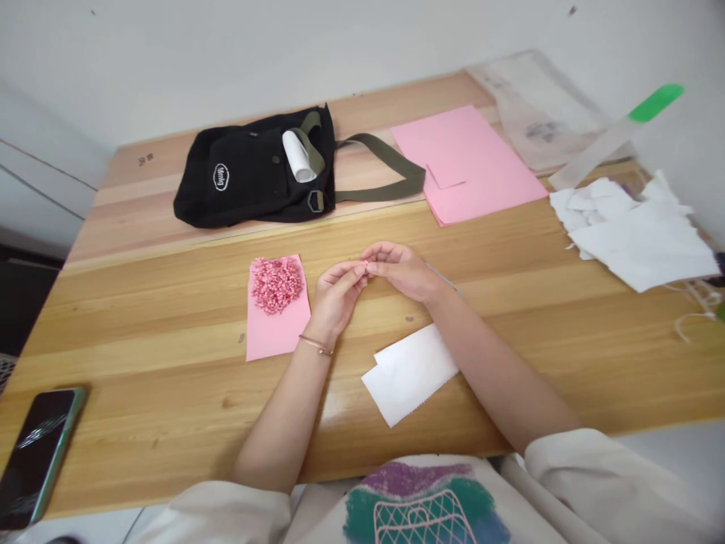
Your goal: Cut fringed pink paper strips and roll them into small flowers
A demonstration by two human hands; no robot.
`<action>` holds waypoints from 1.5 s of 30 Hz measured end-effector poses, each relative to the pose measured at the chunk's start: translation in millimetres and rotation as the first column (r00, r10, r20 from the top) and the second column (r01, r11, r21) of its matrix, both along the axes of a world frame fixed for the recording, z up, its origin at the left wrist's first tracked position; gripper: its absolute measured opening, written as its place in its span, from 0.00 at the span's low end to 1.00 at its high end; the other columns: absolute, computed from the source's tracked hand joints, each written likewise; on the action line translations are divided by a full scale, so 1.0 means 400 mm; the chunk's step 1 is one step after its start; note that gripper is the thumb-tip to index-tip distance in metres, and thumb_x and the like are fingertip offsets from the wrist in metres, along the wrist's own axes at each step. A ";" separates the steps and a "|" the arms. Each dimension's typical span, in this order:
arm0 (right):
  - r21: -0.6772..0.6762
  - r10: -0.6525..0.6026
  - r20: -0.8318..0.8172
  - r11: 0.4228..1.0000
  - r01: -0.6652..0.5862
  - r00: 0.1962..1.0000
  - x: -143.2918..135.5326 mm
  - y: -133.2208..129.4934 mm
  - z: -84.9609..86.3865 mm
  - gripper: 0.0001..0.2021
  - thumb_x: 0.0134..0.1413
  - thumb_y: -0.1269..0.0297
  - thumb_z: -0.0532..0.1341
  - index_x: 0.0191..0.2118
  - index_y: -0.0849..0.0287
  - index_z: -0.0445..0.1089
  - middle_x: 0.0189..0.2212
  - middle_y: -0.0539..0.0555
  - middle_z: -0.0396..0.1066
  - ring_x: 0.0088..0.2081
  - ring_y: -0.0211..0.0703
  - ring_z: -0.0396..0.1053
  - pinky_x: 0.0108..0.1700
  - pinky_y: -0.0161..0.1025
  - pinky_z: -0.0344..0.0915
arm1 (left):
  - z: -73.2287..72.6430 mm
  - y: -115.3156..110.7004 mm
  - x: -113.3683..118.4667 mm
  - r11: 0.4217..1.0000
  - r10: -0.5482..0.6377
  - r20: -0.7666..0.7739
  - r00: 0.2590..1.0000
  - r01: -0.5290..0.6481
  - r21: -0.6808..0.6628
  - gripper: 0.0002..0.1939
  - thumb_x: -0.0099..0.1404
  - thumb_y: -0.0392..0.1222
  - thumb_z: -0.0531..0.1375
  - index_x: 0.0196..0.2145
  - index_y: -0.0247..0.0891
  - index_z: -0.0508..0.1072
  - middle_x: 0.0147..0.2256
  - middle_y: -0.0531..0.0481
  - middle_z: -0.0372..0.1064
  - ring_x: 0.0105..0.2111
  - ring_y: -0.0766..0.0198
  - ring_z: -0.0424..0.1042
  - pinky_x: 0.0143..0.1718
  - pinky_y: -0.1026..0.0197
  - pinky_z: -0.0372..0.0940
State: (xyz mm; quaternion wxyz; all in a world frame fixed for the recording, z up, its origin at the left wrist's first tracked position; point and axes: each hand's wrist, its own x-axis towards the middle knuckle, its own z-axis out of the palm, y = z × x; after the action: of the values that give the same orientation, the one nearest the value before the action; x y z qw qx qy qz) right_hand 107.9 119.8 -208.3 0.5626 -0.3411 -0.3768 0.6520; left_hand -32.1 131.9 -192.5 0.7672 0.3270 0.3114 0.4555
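My left hand (340, 291) and my right hand (403, 270) meet over the middle of the table, fingertips pinched together. Between them is a tiny pink paper piece (366, 264), mostly covered by the fingers; its exact shape is too small to make out. Left of my left hand, a heap of small curled pink paper pieces (276, 285) rests on a pink paper sheet (275, 336). Partly under my right forearm lies a folded white paper (412, 374). A thin greyish thing (445, 278) shows just behind my right wrist.
A black bag (243, 177) with a white roll (298, 156) on it lies at the back. Pink sheets (481, 166) are right of its strap (390, 189). Torn white paper (640, 234) and a green-tipped strip (617, 136) are far right. A phone (39, 457) lies front left.
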 end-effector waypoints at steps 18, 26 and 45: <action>-0.003 -0.018 0.012 1.000 0.018 1.000 0.001 -0.001 -0.004 0.11 0.38 0.71 0.69 0.32 0.60 0.72 0.25 0.46 0.70 0.30 0.32 0.67 0.37 0.34 0.63 | 0.000 0.002 -0.005 0.999 -0.047 -0.001 0.999 0.047 -0.027 0.08 0.41 0.35 0.71 0.21 0.36 0.76 0.22 0.54 0.72 0.23 0.74 0.66 0.29 0.70 0.62; -0.005 -0.020 0.015 1.000 0.020 1.000 0.000 -0.001 -0.003 0.11 0.37 0.69 0.70 0.32 0.60 0.72 0.25 0.46 0.70 0.30 0.32 0.67 0.38 0.34 0.64 | 0.002 0.002 -0.004 0.998 -0.043 -0.017 0.999 0.042 -0.040 0.06 0.44 0.32 0.69 0.22 0.36 0.76 0.23 0.54 0.71 0.24 0.73 0.66 0.30 0.68 0.61; -0.022 -0.025 -0.024 0.999 0.025 0.999 0.000 0.002 -0.004 0.10 0.38 0.71 0.69 0.32 0.60 0.72 0.25 0.46 0.70 0.27 0.31 0.67 0.33 0.33 0.64 | -0.005 0.001 -0.002 0.997 -0.079 -0.033 0.996 0.079 -0.002 0.11 0.43 0.38 0.71 0.25 0.34 0.75 0.24 0.54 0.69 0.24 0.74 0.64 0.30 0.68 0.59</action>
State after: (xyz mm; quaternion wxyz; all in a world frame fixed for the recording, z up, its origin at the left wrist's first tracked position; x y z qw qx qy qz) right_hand 107.7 120.6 -209.7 0.5715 -0.3440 -0.3586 0.6531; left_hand -33.0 132.3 -194.5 0.7796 0.3462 0.3111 0.4191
